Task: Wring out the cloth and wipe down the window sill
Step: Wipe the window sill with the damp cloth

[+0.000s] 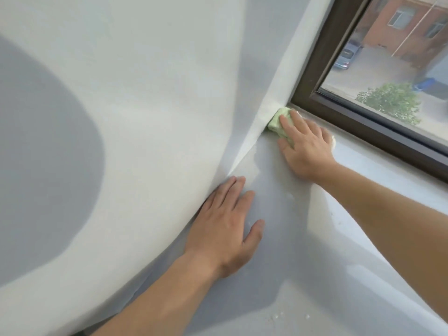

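Head view: one camera, looking forward and down over both forearms toward the corner of a window.
Window sill [291, 251]: pale grey, smooth surface, running from the lower edge of the picture up to the window frame; small wet specks and a faint damp patch show on it.
Cloth [277, 122]: light green, folded into a pad, lying on the sill in the far left corner, touching both the side wall and the foot of the frame; a pale edge also shows at the far side of the hand.
Right hand [308, 146]: palm down on top of the cloth, fingers straight and close together, pressing it flat against the sill; the thumb lies on the sill beside the pad. Nothing is curled round the cloth.
Left hand [225, 229]: palm down on the bare sill, nearer the camera, fingers straight and slightly spread, fingertips just beside the wall line. It holds nothing and is well apart from the cloth.
Wall [145, 117]: white, on the left, with a broad grey shadow.
Window frame [315, 59]: dark brown, along the sill's far edge.
Glass [388, 57]: shows a brick building [400, 27], a parked car [345, 55] and a green shrub [390, 100] outside.
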`<state>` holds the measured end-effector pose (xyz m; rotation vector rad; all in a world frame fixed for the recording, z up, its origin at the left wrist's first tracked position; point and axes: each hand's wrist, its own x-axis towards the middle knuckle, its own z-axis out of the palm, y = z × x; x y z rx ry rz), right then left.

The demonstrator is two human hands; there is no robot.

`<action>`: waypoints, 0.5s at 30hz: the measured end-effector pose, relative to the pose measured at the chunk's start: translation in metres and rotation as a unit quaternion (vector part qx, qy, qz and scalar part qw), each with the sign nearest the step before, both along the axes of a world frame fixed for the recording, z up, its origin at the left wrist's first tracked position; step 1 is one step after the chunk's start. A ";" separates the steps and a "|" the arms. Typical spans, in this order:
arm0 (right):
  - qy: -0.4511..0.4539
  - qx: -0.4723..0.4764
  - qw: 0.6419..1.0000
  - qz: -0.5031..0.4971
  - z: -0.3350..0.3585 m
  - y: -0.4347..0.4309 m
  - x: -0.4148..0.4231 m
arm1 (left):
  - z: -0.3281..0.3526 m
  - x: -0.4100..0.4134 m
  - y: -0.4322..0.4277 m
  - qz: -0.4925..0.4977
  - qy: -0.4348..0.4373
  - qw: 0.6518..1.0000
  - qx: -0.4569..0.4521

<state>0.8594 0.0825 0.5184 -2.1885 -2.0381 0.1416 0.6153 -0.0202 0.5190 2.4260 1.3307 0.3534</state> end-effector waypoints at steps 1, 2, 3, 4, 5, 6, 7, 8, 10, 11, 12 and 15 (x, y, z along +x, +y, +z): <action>-0.004 0.002 0.999 0.045 0.001 -0.013 0.003 | 0.000 0.000 0.000 0.002 -0.004 1.000 0.002; -0.013 -0.002 0.997 0.080 0.002 -0.017 0.012 | 0.001 0.001 0.000 0.002 -0.005 1.000 0.003; -0.019 -0.008 0.996 0.089 0.003 -0.012 0.023 | 0.000 0.001 0.000 0.001 -0.001 1.000 0.004; -0.020 -0.014 0.998 0.066 0.004 -0.002 0.032 | -0.001 0.001 0.000 0.001 0.003 1.000 0.008; -0.018 -0.017 0.999 0.023 0.004 0.009 0.039 | -0.001 0.001 0.000 0.000 0.005 1.000 0.012; -0.011 -0.014 1.000 -0.022 0.004 0.018 0.040 | 0.000 0.002 0.000 0.000 0.005 1.000 0.014; -0.007 -0.006 0.998 -0.056 0.002 0.024 0.035 | 0.000 0.002 0.000 0.002 0.004 1.000 0.014; -0.003 0.003 0.997 -0.074 0.003 0.024 0.024 | 0.000 0.001 0.000 0.005 0.004 1.000 0.014; 0.016 0.004 0.998 -0.055 0.003 0.008 0.002 | 0.000 0.002 0.000 0.004 0.006 1.000 0.013; 0.022 0.004 1.000 -0.014 0.002 -0.008 -0.007 | -0.001 0.002 0.000 0.003 0.006 1.000 0.014; 0.023 0.007 0.999 0.043 0.002 -0.027 -0.013 | -0.001 0.003 0.000 0.004 0.007 1.000 0.015; 0.016 -0.009 0.988 0.151 0.003 -0.053 -0.002 | -0.002 0.003 0.001 0.004 0.014 1.000 0.020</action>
